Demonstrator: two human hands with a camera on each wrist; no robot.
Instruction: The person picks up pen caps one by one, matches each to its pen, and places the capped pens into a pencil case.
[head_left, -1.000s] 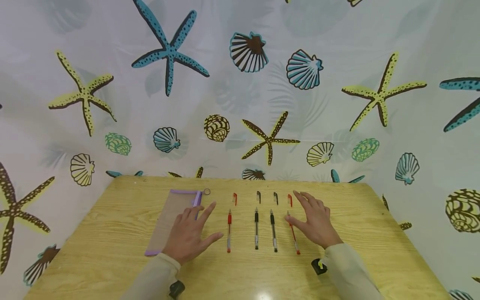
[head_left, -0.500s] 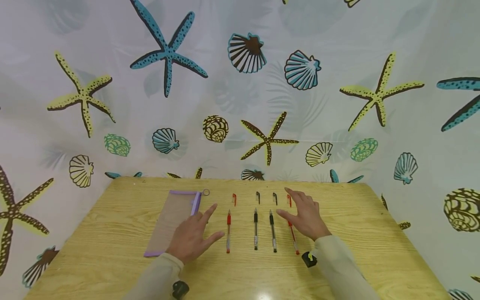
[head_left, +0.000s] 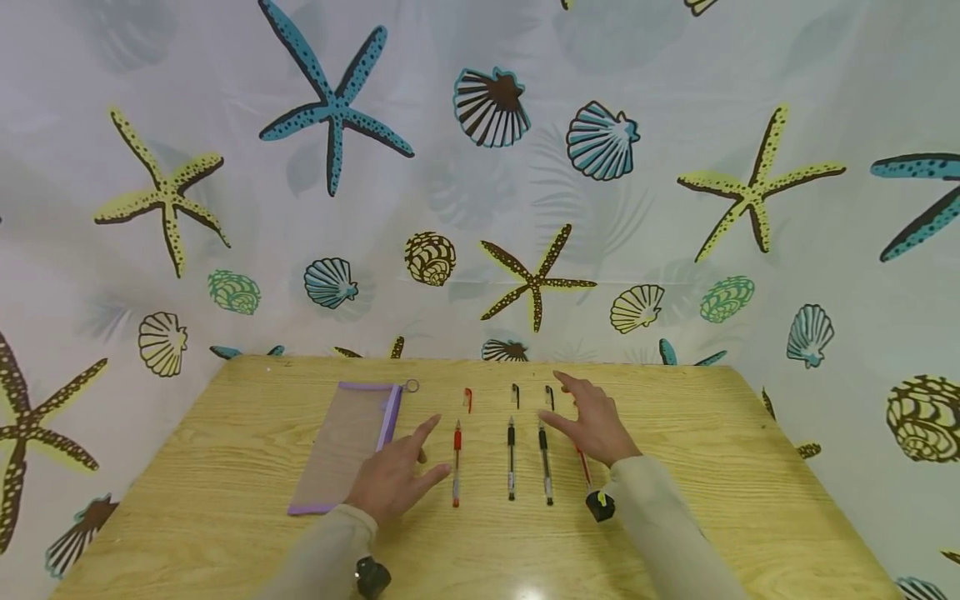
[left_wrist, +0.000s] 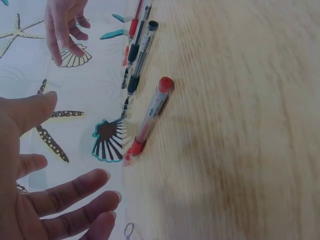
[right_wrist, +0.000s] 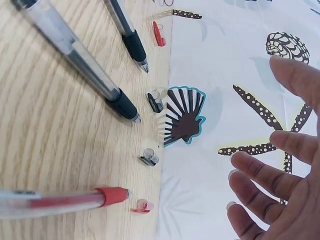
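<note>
My left hand (head_left: 393, 477) hovers with spread fingers between the mesh pouch (head_left: 333, 450) and a red pen (head_left: 457, 465). To the right lie two black pens (head_left: 512, 458), uncapped like the red one. My right hand (head_left: 592, 423), also holding nothing, is over the right end of the row, its thumb overlapping the tip of one black pen in the head view. Beneath it, a second red pen (head_left: 584, 468) is partly covered. Its red cap (right_wrist: 144, 206), hidden in the head view, shows in the right wrist view.
Beyond the pen tips lie another red cap (head_left: 468, 400) and two black caps (head_left: 516, 396). The pouch has purple edging and a ring (head_left: 412, 386) at its zipper corner. A patterned cloth (head_left: 450, 183) stands behind the wooden table (head_left: 225, 467).
My right hand has moved left from the right red pen toward the neighbouring black pen. The left hand has shifted slightly right and nearer to me. The pens and caps stay where they were.
</note>
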